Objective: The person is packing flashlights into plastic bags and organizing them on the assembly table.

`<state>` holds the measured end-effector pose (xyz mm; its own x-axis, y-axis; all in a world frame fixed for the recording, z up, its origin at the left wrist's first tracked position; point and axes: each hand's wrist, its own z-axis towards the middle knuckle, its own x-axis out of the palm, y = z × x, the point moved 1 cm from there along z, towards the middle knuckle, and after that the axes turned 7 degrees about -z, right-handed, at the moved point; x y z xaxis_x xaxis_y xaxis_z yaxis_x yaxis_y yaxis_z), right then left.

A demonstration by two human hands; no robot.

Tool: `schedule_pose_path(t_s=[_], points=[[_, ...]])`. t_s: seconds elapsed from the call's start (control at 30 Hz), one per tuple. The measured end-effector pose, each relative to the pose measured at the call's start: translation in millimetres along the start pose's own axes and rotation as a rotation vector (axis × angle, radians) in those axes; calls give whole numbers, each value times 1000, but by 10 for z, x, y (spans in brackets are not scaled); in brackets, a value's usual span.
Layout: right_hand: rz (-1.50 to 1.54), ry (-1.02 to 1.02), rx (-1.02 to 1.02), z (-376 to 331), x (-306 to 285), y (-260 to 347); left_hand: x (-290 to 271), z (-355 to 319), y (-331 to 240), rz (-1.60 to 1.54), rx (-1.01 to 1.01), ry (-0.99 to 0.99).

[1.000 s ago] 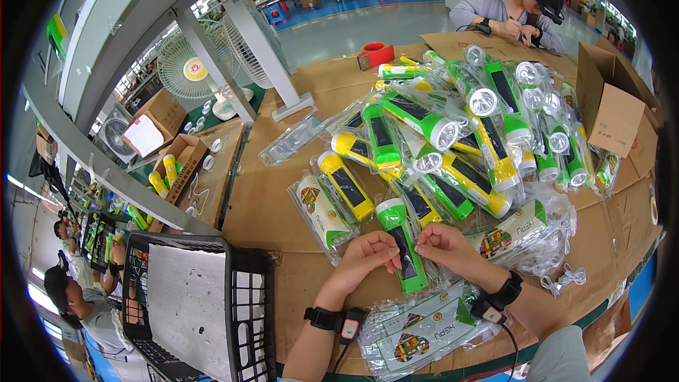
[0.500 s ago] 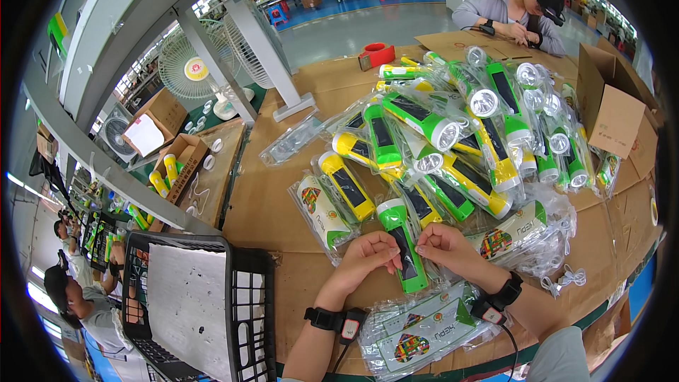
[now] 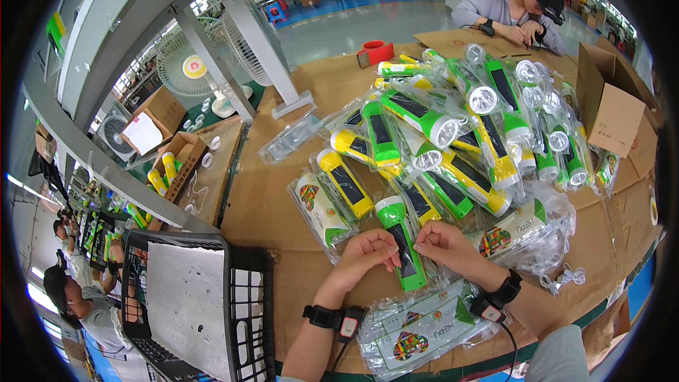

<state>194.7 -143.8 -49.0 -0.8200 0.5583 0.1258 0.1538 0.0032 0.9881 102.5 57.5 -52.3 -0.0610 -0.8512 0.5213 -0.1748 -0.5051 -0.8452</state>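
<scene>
You are pinching the green flashlight [image 3: 401, 249] from both sides: your left hand [image 3: 366, 253] and right hand [image 3: 443, 242] are closing fingertips on its middle. It is lying between them on the cardboard table [image 3: 269, 205], long axis running near to far.
</scene>
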Motion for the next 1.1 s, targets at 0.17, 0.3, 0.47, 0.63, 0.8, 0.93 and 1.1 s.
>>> schedule_pose_path(t_s=[0.17, 0.3, 0.47, 0.63, 0.8, 0.93, 1.1], points=[[-19, -5, -5, 2, 22, 33, 0, -13, -5, -12, 0, -8], [-24, -4, 8, 1, 14, 20, 1, -9, -3, -5, -3, -5], [-23, -8, -4, -6, 7, 1, 4, -9, 1, -2, -6, -7], [-14, -16, 7, -6, 32, 30, 9, -13, 6, 4, 3, -20], [-27, -19, -9, 1, 21, 7, 0, -7, 3, -1, -11, -10], [-24, -20, -1, 7, 18, 3, 6, -1, 1, 7, -4, -14], [-21, -15, 1, 2, 11, 2, -12, -2, 0, -1, -9, -3]])
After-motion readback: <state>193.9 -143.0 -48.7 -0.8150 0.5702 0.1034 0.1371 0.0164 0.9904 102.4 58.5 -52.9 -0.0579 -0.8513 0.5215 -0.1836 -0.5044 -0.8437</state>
